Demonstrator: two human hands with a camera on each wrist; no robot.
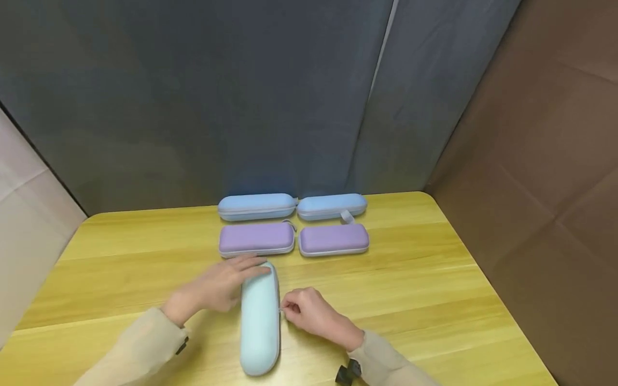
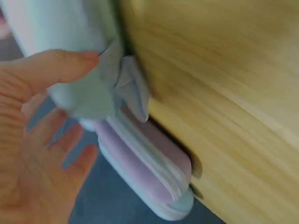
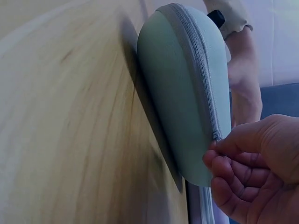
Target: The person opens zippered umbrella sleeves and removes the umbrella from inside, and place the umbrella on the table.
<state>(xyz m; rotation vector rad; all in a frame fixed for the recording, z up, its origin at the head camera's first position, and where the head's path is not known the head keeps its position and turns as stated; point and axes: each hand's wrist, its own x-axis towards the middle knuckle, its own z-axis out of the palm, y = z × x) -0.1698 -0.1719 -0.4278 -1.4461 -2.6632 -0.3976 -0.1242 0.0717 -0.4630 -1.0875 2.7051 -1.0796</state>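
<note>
A mint-green zippered hard case (image 1: 259, 327) lies lengthwise on the table, its zipper running along the right side. At its far end my left hand (image 1: 224, 284) rests, fairly straight fingers lying over the top. In the left wrist view the thumb touches the case beside a grey fabric loop (image 2: 133, 88). My right hand (image 1: 311, 313) is at the right side of the case and pinches the small zipper pull (image 3: 217, 136) between thumb and index finger. Its other fingers are curled in. The zipper (image 3: 198, 60) looks closed along the stretch that shows.
Beyond the green case lie two purple cases (image 1: 256, 237) side by side, and behind them two light-blue cases (image 1: 332, 206) with a fabric loop (image 1: 346, 217). The wooden table (image 1: 434, 300) ends at a dark grey partition (image 1: 217, 107); a brown panel (image 1: 545, 161) stands at right.
</note>
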